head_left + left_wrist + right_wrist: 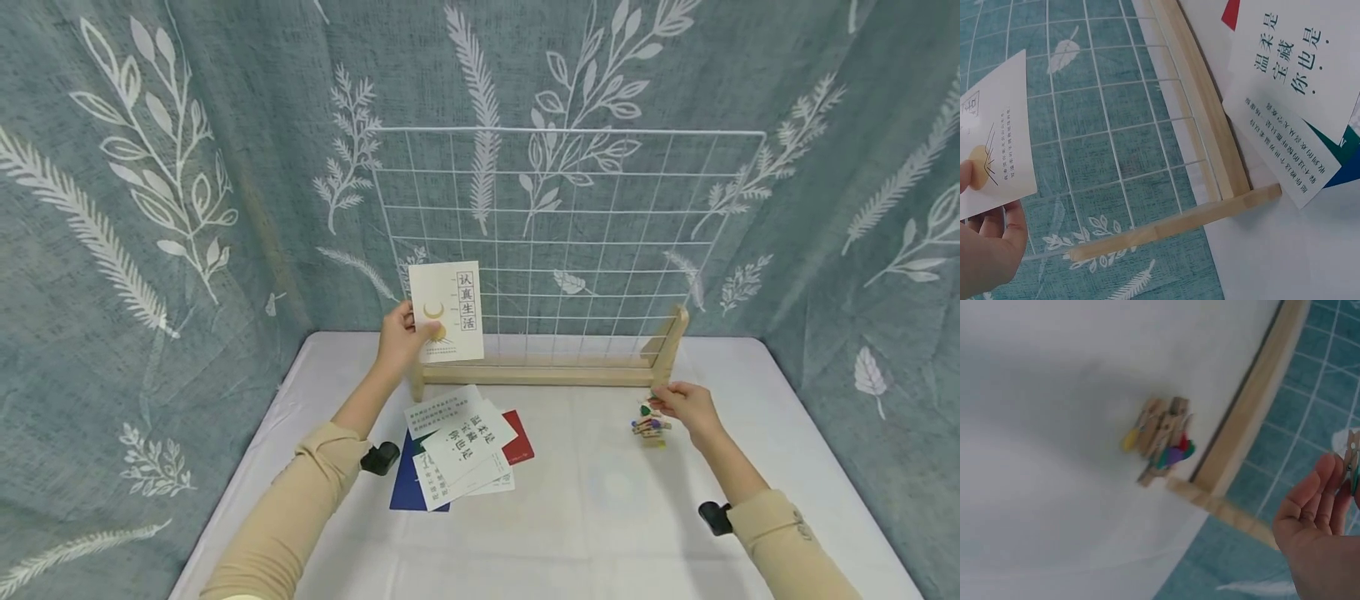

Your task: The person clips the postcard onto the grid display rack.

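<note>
Our left hand (400, 337) grips a card (446, 312) against the wire grid (570, 250); our right hand (686, 406) pinches a peg (1352, 461) above the peg pile (649, 428). Cards (461, 454) lie near-left.

A: What sort of place is this?

B: It looks like a staged craft corner, not a lived-in room. A teal leaf-print curtain (187, 167) hangs on 3 sides of a white-covered desk (600, 517).

A: What points to craft work?

B: A white wire grid (570, 242) in a wooden stand (540, 373) stands at the back, with printed cards (461, 454) and small wooden clothespins (649, 428) laid out before it.
</note>
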A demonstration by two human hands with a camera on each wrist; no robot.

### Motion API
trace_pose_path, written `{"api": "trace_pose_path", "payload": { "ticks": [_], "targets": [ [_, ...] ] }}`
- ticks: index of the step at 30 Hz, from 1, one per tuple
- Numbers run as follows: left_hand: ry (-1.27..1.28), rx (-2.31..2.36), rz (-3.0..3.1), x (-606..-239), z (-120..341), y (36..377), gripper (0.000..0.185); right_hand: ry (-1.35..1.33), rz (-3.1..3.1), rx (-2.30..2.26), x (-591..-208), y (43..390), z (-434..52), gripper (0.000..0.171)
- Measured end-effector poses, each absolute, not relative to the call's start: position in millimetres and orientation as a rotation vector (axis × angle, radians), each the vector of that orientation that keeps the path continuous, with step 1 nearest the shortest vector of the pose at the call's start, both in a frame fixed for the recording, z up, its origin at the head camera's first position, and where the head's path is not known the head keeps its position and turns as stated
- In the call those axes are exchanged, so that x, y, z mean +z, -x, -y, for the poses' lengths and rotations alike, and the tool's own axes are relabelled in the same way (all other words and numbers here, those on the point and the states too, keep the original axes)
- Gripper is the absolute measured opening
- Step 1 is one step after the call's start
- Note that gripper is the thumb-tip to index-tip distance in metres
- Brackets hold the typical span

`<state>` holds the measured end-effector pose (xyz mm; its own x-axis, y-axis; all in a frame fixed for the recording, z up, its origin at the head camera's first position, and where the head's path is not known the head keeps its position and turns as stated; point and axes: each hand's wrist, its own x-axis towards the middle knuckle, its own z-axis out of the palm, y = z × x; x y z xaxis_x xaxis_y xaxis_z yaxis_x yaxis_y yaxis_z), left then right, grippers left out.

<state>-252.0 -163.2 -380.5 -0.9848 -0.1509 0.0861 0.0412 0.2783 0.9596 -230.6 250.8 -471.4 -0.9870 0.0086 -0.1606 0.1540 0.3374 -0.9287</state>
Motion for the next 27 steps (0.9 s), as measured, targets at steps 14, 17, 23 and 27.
{"api": "trace_pose_path", "payload": {
  "ticks": [14,17,23,27],
  "targets": [
    [-0.028,-1.801,2.393,-369.6,166.3,247.7,0.045,0.109,-2.492,-1.846,-446.0,229.3,-231.9,0.025],
    [-0.021,-1.781,2.402,-367.9,168.4,247.9,0.047,0.125,-2.468,-1.906,-439.4,229.1,-226.8,0.025],
    [-0.015,-1.768,2.419,-364.9,174.4,246.2,0.05,0.147,-2.443,-1.932,-428.2,226.6,-220.3,0.031],
    [-0.005,-1.763,2.413,-362.5,178.3,244.4,0.049,0.185,-2.453,-1.903,-422.4,225.1,-219.3,0.039]
  ]
}}
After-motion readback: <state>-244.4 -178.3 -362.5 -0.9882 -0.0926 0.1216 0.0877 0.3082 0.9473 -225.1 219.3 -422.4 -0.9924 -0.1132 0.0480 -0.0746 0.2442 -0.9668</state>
